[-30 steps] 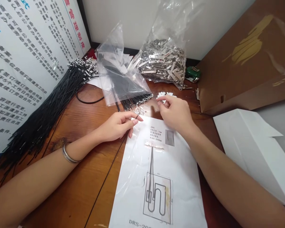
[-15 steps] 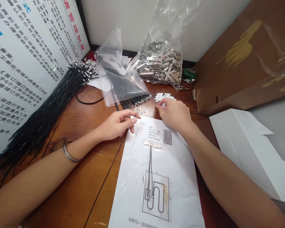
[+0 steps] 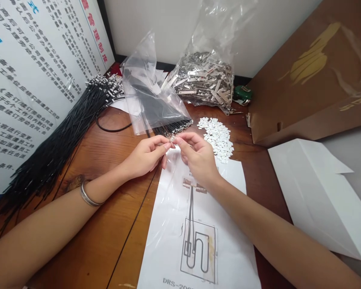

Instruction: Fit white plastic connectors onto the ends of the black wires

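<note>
My left hand [image 3: 150,155] is closed in a pinch above the top left of the printed sheet [image 3: 165,249]. A thin dark wire showed at those fingertips a moment ago; now it is mostly hidden. Fingertip to fingertip with it, my right hand [image 3: 198,158] pinches something too small to make out. Just right of that hand lies a pile of small white plastic pieces [image 3: 219,138]. Behind the fingers, a bundle of black wires [image 3: 171,129] with metal ends pokes out of a clear plastic bag [image 3: 138,116].
A clear bag of metal strips [image 3: 204,80] stands at the back, beside a green object [image 3: 243,95]. Long black cables with white ends [image 3: 57,132] lean along the left. On the right are a brown box [image 3: 303,80] and a folded white carton [image 3: 313,192].
My right hand has moved left from the white pieces to meet my left hand's fingertips, uncovering the pile. My left hand has barely moved.
</note>
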The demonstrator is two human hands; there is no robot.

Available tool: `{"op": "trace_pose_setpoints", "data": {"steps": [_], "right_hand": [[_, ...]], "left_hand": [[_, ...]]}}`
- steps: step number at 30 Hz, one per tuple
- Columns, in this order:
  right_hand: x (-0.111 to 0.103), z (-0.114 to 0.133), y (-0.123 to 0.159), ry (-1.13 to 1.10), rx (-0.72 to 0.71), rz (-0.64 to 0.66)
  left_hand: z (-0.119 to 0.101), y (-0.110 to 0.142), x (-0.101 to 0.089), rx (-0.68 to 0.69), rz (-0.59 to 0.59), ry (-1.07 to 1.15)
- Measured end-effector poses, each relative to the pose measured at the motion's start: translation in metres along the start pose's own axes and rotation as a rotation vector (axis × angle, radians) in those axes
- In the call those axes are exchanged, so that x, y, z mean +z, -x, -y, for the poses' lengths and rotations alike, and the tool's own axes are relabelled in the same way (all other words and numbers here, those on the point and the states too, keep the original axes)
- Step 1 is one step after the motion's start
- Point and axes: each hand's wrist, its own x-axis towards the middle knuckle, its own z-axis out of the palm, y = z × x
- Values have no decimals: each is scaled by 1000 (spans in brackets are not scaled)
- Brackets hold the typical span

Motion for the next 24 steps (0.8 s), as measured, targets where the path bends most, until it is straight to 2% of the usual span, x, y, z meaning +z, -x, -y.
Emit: {"op": "trace_pose_setpoints", "data": {"steps": [10,24], "right_hand": [[-5,-3,-1,-14,13,61],[-6,-8,-1,-62,-4,30]], "left_hand": [[0,2,0,-22,-4,-17],[-3,2,0,-8,1,-114]]}}
